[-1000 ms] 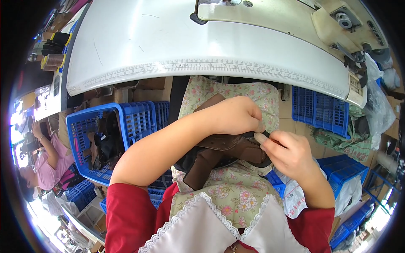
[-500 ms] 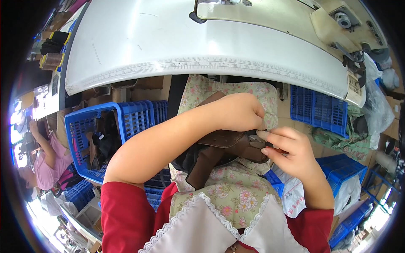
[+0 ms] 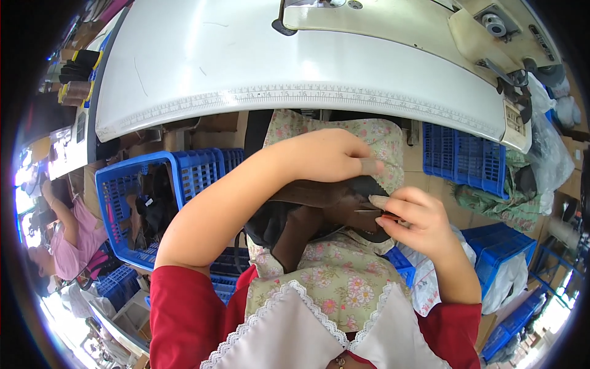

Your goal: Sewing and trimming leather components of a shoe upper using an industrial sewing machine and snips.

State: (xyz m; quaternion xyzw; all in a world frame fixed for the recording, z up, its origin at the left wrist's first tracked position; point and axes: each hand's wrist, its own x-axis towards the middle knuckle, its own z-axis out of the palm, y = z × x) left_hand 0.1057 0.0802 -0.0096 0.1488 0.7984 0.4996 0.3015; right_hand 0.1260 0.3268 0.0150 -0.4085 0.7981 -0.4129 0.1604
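A dark brown and black leather-like piece (image 3: 307, 197) with a loose strap-like flap lies across my lap on a flowered apron (image 3: 332, 283). My left hand (image 3: 341, 157) is curled over its far edge, fingers closed on it; the fingertips are partly hidden. At the piece's right end, my right hand (image 3: 418, 215) pinches a small pair of snips (image 3: 369, 211). Its thin metal point reaches left over the brown surface, and a bit of reddish handle shows between the fingers.
Ahead stands a white sewing table (image 3: 203, 74) with a ruler along its near edge and a sewing machine (image 3: 393, 24). A blue basket (image 3: 178, 203) of dark pieces sits left; blue crates (image 3: 464, 160) stand right. A person in pink (image 3: 77, 227) is at far left.
My left hand has shifted slightly left and its fingers have uncurled a little. The piece has turned, showing more black at its far edge. The snips' thin point now shows clearly.
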